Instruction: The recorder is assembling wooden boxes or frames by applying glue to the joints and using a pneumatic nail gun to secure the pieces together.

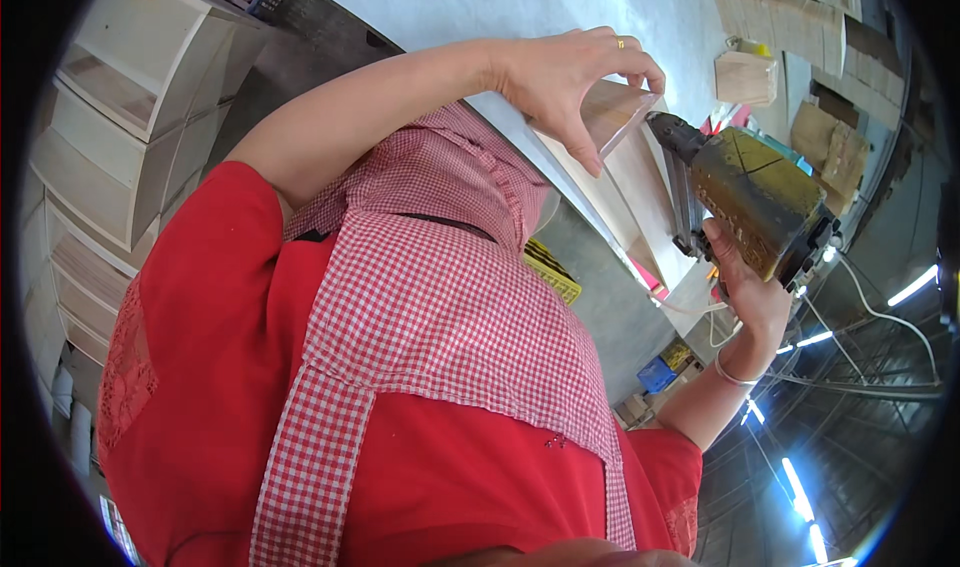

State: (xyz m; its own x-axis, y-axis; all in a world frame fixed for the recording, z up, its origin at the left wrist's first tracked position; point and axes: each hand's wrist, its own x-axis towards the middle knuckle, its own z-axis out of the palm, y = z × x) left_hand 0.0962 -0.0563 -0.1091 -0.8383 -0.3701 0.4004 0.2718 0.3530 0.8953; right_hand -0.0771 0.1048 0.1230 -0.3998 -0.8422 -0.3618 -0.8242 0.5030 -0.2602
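Observation:
My left hand (560, 79) arches over a pale wooden frame or box (640, 187), gripping a board at its end between thumb and fingers. My right hand (745, 282) is wrapped round the handle of a worn nail gun (765, 192) with a yellowish-black body. The gun's nose is at the board's edge, close to my left fingertips; whether it touches the wood I cannot tell. The wooden piece lies along the near edge of the light grey worktable (440, 12). Part of the right fingers and the trigger are hidden behind the gun.
Stacked wooden boxes (130, 147) stand at the left. On the table's far right are a small wooden box (746, 79), stacked boards (790, 17) and a brown block (830, 147). A pale hose (890, 317) hangs near the gun. A yellow crate (552, 272) sits below the table.

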